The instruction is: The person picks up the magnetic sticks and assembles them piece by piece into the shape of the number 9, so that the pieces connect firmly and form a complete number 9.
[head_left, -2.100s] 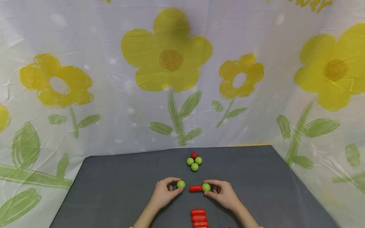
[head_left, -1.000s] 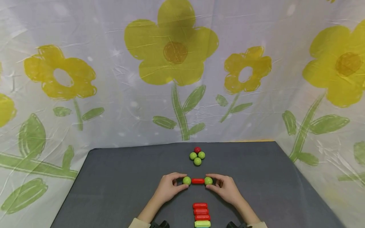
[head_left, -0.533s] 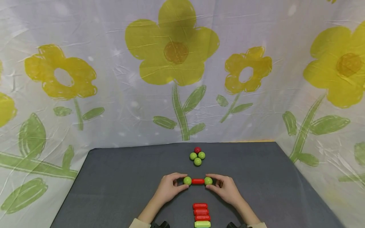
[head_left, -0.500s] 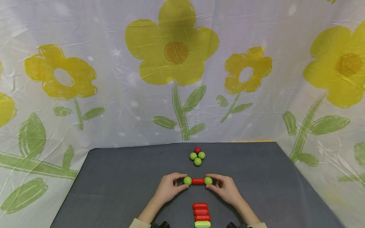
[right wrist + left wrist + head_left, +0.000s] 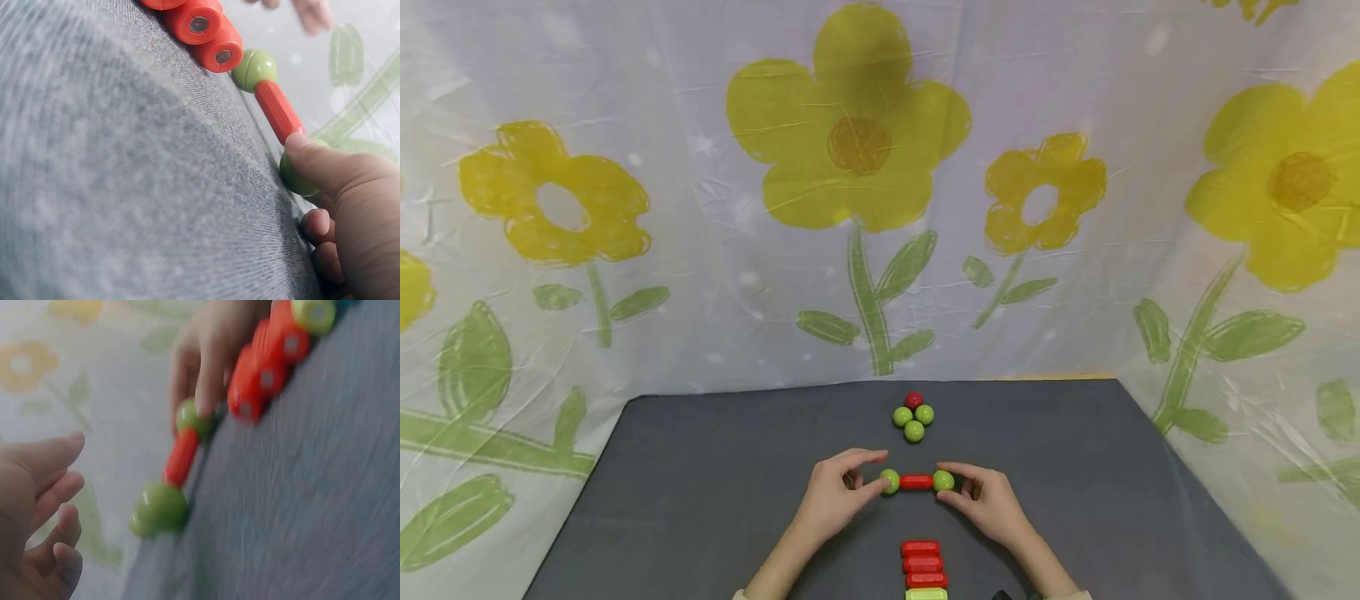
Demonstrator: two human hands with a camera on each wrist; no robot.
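On the dark table a red rod (image 5: 916, 482) lies with a green ball (image 5: 890, 478) touching its left end and another green ball (image 5: 944, 481) at its right end. My right hand (image 5: 992, 504) pinches the right ball between thumb and fingers, as the right wrist view also shows. Beside the left ball is my left hand (image 5: 831, 498), thumb and fingers spread apart. The left wrist view shows that hand (image 5: 37, 494) off the ball, holding nothing, with a gap between fingertips and ball.
Farther back sits a cluster of green balls (image 5: 913, 431) with one red ball (image 5: 913, 400). Nearer me, red rods (image 5: 922, 564) with metal ends lie side by side, then a yellow-green rod (image 5: 927, 594). A flower-printed cloth (image 5: 700, 333) hangs behind the table.
My left hand brought its green ball rightward to the rod's left end, then let go, its fingers spreading. My right hand keeps hold of the right ball. The head view shifted slightly.
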